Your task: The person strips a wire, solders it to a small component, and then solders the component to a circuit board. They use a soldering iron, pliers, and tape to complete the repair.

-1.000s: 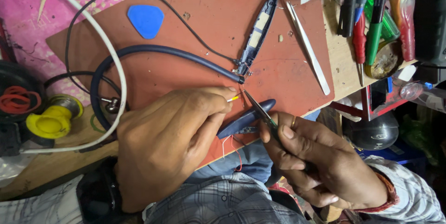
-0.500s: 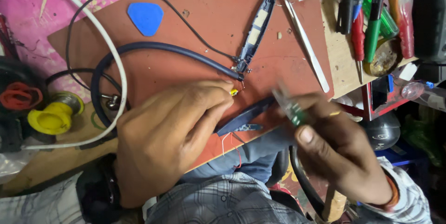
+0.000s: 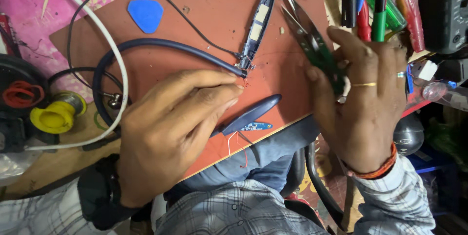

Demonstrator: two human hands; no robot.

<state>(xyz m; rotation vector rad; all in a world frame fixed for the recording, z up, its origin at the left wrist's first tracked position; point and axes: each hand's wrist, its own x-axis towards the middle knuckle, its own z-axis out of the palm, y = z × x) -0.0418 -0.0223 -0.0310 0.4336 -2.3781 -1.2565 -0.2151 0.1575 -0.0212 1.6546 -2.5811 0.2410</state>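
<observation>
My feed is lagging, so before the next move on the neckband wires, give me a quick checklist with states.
1. Left hand pinching the thin wires at the neckband end: ok.
2. Right hand holding the green cutters: ok.
3. Cutters at the wires: not ok, apart, near the tweezers.
4. Open casing lying flat on the board: ok.
5. Wire ends stripped: cannot tell.

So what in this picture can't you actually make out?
- Head view: what the left hand pinches at the thin wires; its fingertips cover it.
- The green-handled tool in the right hand: its lower end is hidden under the palm.
- The small blue circuit board: parts too small to tell.
- The tool rack: cut off by the top edge.
</observation>
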